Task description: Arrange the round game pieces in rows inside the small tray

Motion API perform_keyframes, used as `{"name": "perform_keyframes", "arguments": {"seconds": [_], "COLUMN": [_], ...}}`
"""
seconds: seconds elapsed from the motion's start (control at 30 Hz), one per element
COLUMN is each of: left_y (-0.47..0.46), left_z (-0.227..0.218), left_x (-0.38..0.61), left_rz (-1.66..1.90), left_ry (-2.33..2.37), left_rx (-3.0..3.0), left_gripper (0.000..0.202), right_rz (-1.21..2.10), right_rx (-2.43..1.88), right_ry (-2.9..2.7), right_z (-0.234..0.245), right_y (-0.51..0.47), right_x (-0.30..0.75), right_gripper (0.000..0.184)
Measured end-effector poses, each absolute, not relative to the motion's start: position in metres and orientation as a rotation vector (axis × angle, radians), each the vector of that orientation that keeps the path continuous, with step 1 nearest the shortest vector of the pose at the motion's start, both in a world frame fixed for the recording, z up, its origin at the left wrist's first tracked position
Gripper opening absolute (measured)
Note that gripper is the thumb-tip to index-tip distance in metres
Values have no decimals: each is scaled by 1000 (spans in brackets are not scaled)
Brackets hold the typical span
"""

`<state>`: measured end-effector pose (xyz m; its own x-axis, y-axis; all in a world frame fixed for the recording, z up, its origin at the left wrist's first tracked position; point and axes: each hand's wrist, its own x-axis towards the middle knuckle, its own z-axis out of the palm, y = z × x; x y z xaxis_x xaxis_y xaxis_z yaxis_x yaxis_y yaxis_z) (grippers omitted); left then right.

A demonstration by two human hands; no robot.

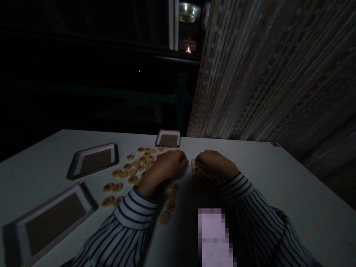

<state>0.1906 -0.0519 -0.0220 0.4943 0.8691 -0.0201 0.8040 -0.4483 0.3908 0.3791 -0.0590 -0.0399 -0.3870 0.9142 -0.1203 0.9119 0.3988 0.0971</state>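
Note:
Round wooden Chinese chess pieces (132, 172), several with red or black characters and some blank side up, lie scattered on the white table. My left hand (168, 165) is over their right edge, fingers curled inward; whatever it pinches is hidden. To its right, a small clear-edged box (193, 171) holds more round pieces (204, 175), packed close together. My right hand (217, 163) bends over this box with curled fingers, the fingertips at its far left corner. Whether a piece sits between them I cannot make out. A loose column of pieces (170, 206) runs below my left hand.
Shallow trays or lids with brown insides stand at the left front (88, 198), the left middle (114, 152) and the far edge (167, 146). A blurred pinkish rectangle (214, 237) lies near me. A string curtain (236, 74) hangs behind the table on the right. The light is dim.

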Motion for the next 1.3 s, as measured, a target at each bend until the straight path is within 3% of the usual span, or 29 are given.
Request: {"name": "perform_keyframes", "arguments": {"seconds": [0.97, 1.3], "left_y": [-52, -53], "left_z": [-19, -16], "left_x": [190, 187], "left_rz": [260, 346], "left_ry": [1377, 1343], "left_rx": [2372, 2470], "left_gripper": [29, 26], "right_rz": [40, 85], "right_rx": [1642, 1838], "right_ry": [2508, 2604], "right_z": [-40, -2], "right_y": [-59, -74], "right_x": [380, 386], "right_gripper": [27, 31]}}
